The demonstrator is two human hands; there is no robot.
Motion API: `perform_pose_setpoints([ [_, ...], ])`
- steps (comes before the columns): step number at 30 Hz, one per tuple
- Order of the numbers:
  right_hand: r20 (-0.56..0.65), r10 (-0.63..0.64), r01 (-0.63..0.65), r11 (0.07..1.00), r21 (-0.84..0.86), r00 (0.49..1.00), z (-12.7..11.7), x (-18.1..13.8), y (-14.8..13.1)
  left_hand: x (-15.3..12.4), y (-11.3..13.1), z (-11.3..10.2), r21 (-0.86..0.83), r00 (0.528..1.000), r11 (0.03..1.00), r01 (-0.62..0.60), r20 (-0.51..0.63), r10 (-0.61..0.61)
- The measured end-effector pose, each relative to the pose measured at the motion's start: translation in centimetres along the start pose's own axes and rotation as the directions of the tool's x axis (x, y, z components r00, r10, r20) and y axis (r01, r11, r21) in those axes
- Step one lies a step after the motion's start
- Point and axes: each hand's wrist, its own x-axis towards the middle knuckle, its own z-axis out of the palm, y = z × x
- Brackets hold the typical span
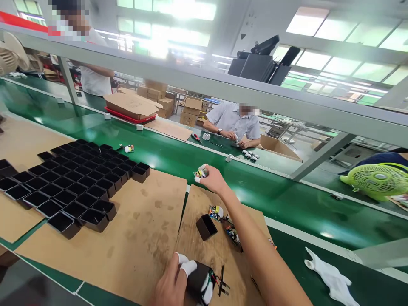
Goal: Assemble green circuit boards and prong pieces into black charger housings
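Observation:
My right hand (210, 178) reaches out over the green conveyor belt (178, 157) and is closed on a small circuit board with yellow and white parts (200, 173). My left hand (174, 282), with white finger cots, grips a black plastic housing (199, 280) at the bottom edge; wires and a two-pin plug (223, 284) stick out of its right side. One loose black housing (206, 226) lies on the brown board under my right arm, beside several small circuit boards (223, 219).
Many black housings (73, 178) stand in rows on cardboard at the left. A white glove (328, 276) lies at the lower right, near a green fan (378, 179). A seated person (234, 125) works across the belt among cartons; another person (92, 76) stands at the far left.

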Motion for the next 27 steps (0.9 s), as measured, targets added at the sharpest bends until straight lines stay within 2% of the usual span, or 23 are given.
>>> perform_pose_setpoints([
  [3,0.095,-0.147,0.143,0.988,0.055,0.984,0.1,-2.8,0.5,1.3,0.2,-0.3,-0.174,0.995,0.983,0.061,0.091,-0.046],
  [5,0.092,-0.222,0.214,0.973,0.085,0.971,0.3,-4.9,0.2,2.4,0.8,-1.4,-0.267,0.985,0.953,0.139,0.133,-0.107],
  [7,0.009,-0.266,0.263,0.958,0.112,0.964,0.2,-7.1,-0.4,3.4,1.3,-3.0,-0.275,0.964,0.933,0.231,0.193,-0.181],
  [10,-0.205,-0.277,0.312,0.936,0.163,0.939,-1.2,-11.5,-1.7,4.9,1.7,-5.6,-0.219,0.902,0.918,0.331,0.361,-0.238],
  [13,-0.389,-0.24,0.341,0.915,0.215,0.889,-2.6,-17.5,-2.9,6.8,1.8,-7.7,-0.224,0.861,0.939,0.262,0.493,-0.123],
  [16,-0.484,-0.204,0.349,0.908,0.231,0.851,-2.6,-23.7,-3.5,8.6,1.8,-8.2,-0.252,0.872,0.955,0.153,0.49,-0.01],
  [20,-0.531,-0.157,0.323,0.916,0.237,0.833,-0.4,-29.5,-3.3,9.7,2.2,-7.1,-0.274,0.9,0.953,0.128,0.436,0.005],
  [24,-0.539,-0.119,0.299,0.918,0.26,0.834,2.3,-31.6,-3.0,9.4,2.8,-5.6,-0.308,0.926,0.944,0.119,0.378,0.006],
  [27,-0.565,-0.078,0.278,0.92,0.278,0.822,3.1,-31.8,-2.8,9.5,3.2,-4.7,-0.333,0.929,0.938,0.097,0.369,0.035],
])
